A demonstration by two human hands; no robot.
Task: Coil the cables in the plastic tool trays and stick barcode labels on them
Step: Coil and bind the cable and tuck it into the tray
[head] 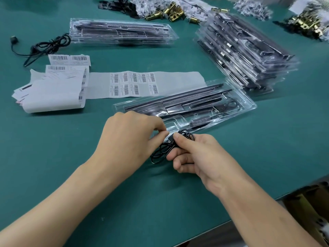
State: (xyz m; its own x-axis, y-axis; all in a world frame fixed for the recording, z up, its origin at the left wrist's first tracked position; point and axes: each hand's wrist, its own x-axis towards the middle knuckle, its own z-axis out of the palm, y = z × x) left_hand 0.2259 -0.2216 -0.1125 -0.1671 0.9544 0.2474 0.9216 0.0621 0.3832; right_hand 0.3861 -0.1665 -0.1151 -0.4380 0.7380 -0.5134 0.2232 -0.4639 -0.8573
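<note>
Coiling step here, head view: right hand (pixel 192 154) grips the looped black cable (pixel 163 150) just off the near edge of the open tray (pixel 247 104), left hand (pixel 130 138) fingertips pinching its plug end. Next I'd guess tucking the coil into the tray pocket, then a label from the barcode sheet (pixel 135 82).

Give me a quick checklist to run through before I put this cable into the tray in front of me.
1. Cable gathered into loops: ok. The black cable sits in a small coil.
2. Firm hold: ok. The right hand grips the coil and the left hand pinches its end.
3. Coil secured with a tie: cannot tell. No tie shows.
4. Tray within reach: ok. The near tray lies flat just behind the hands.
5. Free pocket for the coil: cannot tell. The corner recess looks bare, but glare hides detail.
6. Labels ready: ok. The label sheet carries several barcodes.
</note>
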